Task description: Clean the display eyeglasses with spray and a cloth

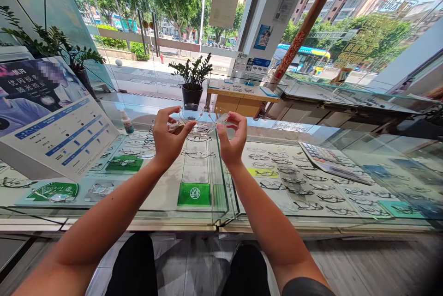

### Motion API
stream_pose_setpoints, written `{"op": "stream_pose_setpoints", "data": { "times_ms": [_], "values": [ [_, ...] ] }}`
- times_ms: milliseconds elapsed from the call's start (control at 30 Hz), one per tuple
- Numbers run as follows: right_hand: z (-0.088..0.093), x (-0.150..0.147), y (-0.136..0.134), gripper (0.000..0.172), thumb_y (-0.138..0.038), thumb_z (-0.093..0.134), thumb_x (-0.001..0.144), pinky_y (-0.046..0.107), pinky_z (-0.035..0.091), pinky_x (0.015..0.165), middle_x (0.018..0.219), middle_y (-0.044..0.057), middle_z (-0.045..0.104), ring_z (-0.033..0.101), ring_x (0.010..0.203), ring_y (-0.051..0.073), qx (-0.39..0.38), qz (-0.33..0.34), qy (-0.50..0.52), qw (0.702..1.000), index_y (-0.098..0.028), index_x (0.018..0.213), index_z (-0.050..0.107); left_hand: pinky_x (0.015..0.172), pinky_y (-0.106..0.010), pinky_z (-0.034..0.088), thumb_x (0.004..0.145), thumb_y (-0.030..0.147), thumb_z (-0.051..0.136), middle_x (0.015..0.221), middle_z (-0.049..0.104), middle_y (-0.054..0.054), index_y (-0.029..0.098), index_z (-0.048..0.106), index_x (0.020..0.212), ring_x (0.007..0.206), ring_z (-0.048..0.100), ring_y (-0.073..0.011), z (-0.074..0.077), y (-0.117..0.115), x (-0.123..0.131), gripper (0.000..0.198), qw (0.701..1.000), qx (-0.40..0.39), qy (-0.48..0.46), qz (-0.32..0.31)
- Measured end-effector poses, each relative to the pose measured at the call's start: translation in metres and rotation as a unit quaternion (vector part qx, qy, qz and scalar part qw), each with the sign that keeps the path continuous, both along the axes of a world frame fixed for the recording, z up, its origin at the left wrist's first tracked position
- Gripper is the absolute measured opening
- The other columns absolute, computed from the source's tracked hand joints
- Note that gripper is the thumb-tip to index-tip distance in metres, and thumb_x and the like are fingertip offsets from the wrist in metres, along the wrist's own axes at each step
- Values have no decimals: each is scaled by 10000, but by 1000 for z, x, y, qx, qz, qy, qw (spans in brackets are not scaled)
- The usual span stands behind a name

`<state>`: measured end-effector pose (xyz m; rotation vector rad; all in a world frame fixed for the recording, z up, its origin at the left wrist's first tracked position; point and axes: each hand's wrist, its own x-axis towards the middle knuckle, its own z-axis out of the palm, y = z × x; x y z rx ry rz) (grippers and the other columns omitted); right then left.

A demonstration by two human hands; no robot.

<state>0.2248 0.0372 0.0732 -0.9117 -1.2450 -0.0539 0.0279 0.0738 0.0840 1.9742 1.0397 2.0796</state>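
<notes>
I hold a pair of clear-framed glasses (202,113) up in front of me, above a glass display counter (221,213). My left hand (168,136) pinches the left lens rim between thumb and fingers. My right hand (231,138) pinches the right lens rim the same way. Both hands are closed on the frame. The lenses are transparent and face me. Under the counter glass lie several rows of spectacle frames (304,180) and green display stands (194,193).
A slanted advertising board (51,120) stands on the counter at left, with a small spray bottle (127,122) behind it. A calculator (328,160) lies on the glass at right. A potted plant (192,81) stands behind my hands; another plant (55,46) stands far left.
</notes>
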Motion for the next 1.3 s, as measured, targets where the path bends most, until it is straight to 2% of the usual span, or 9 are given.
{"op": "stream_pose_setpoints", "data": {
  "times_ms": [167, 300, 533, 667, 833, 1000, 1300],
  "values": [
    [1, -1, -2, 405, -490, 722, 996, 500, 588, 970, 1225, 75, 668, 673, 1129, 277, 0, -7, 1, 1000, -301, 1342, 633, 862, -397, 591, 916, 658, 882, 1243, 789, -92, 259, 752, 1293, 949, 686, -221, -1, 1, -1, 564, 1000, -10, -1, -6],
    [3, -2, -4, 390, -485, 755, 1012, 487, 588, 932, 1226, 68, 671, 678, 1126, 277, 18, -29, -20, 999, -313, 1342, 639, 882, -401, 598, 936, 588, 885, 1285, 796, -97, 278, 761, 1317, 958, 695, -216, -2, 3, 0, 508, 998, -50, -10, -33],
    [5, -2, -5, 400, -478, 762, 1027, 505, 606, 924, 1268, 70, 663, 663, 1164, 294, 34, -39, -44, 998, -341, 1382, 640, 784, -338, 588, 943, 535, 880, 1356, 792, -107, 274, 748, 1365, 961, 702, -204, -5, 5, 2, 513, 993, -95, -26, -69],
    [6, -2, -6, 401, -495, 757, 1029, 523, 618, 931, 1277, 73, 673, 671, 1170, 300, 27, -44, -48, 997, -343, 1382, 639, 785, -331, 590, 925, 542, 896, 1358, 785, -108, 280, 733, 1387, 964, 696, -203, -7, 6, 1, 556, 992, -97, -28, -70],
    [7, -2, -7, 396, -478, 775, 1027, 517, 631, 912, 1282, 72, 692, 684, 1163, 299, 43, -41, -61, 996, -350, 1380, 649, 747, -318, 587, 904, 534, 919, 1357, 773, -120, 290, 721, 1397, 959, 703, -205, -8, 8, 2, 585, 994, -85, -30, -67],
    [7, -3, -7, 390, -472, 773, 1030, 530, 655, 902, 1309, 82, 717, 702, 1199, 312, 47, -50, -79, 995, -344, 1378, 653, 779, -342, 592, 889, 554, 932, 1422, 753, -107, 305, 703, 1409, 905, 676, -189, -8, 6, 2, 620, 995, -72, -43, -47],
    [7, -6, -9, 402, -446, 748, 1030, 547, 671, 933, 1350, 87, 702, 688, 1273, 322, 50, -11, -82, 995, -357, 1406, 636, 710, -323, 548, 900, 612, 914, 1428, 711, -116, 305, 663, 1459, 927, 674, -198, -5, 2, 0, 686, 1000, -3, -28, 6]
  ]
}}
